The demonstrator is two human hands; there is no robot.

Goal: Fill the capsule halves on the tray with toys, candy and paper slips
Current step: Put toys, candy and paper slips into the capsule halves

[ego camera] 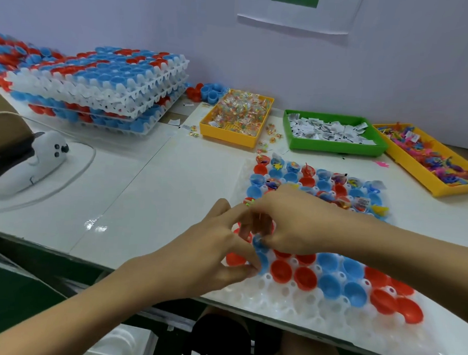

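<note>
Two bare hands meet over the left part of the white tray (288, 302) of red and blue capsule halves (327, 282). The left hand (218, 252) has its fingers curled, with thumb and fingertips pinching at a blue half at the tray's left edge; what exactly it holds is blurred. The right hand (293, 221) lies palm down just beyond it, fingers bent down among the halves, and I cannot tell whether it grips anything. Beyond the hands the far rows already hold toys, candy and slips; the rows nearer than the hands are bare halves. Farther beyond sit a yellow bin of candy (236, 117), a green bin of paper slips (333, 132) and, to the right, a yellow bin of toys (429, 157). Far to the left stands a stack of loaded trays (97, 83).
</note>
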